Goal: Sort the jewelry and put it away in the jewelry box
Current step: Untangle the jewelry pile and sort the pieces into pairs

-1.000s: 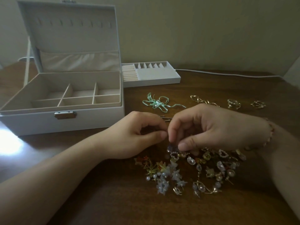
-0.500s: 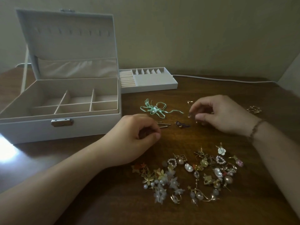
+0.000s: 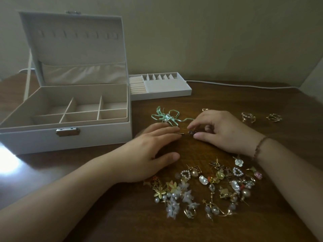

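The white jewelry box stands open at the left, its divided compartments bare. My left hand lies flat on the table with straight fingers, whose tips touch a thin gold pin. Just right of the pin, my right hand pinches a small dark earring between forefinger and thumb. A mixed jewelry pile of pearls, flowers and gold pieces lies in front of both hands. A green ribbon bow with a pearl sits behind the left fingertips.
The box's removable white tray with ring rolls and small slots sits behind the box's right side. Two gold pieces lie at the far right. A white cable runs along the back of the wooden table.
My left hand has uncurled and reached forward onto the gold pin. My right hand has moved left from the gold pieces and closed on the small dark earring.
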### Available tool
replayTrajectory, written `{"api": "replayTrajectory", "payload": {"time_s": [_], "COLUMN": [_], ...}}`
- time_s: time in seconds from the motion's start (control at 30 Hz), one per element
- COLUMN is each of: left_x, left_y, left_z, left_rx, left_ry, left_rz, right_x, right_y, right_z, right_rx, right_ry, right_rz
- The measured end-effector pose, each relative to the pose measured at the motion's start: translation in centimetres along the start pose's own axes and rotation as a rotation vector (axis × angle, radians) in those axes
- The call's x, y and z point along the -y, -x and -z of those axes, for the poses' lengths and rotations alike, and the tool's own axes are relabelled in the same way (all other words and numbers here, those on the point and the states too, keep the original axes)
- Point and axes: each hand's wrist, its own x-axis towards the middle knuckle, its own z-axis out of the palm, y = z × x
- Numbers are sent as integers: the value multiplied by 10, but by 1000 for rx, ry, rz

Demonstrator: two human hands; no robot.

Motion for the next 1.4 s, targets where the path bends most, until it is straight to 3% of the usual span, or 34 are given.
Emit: {"api": "replayTrajectory", "payload": {"time_s": [0.33,0.43,0.53,0.63,0.8,0.97,1.2,1.4], "left_x": [2,0,-2,-3,-2,-2,-4,-4], "left_y": [4,5,5,6,6,6,7,7], "left_z": [4,5,5,5,4,4,7,9], "left_rx": [-76,-103,-155,-220,-228,-219,-188,-156], "left_ry": [-68,-46,9,51,41,33,50,83], "left_rz": [44,46,35,11,-41,-67,-72,-68], "right_x": [6,28,58,73,81,80,58,-4], "right_y": [1,12,28,37,40,36,32,33], "right_z": [1,9,17,19,13,11,34,60], "right_rx": [-5,-41,260,503,470,513,534,267], "right_ry": [132,143,-49,-50,156,126,-188,-1113], "right_rz": [-9,136,322,393,445,413,400,372]}}
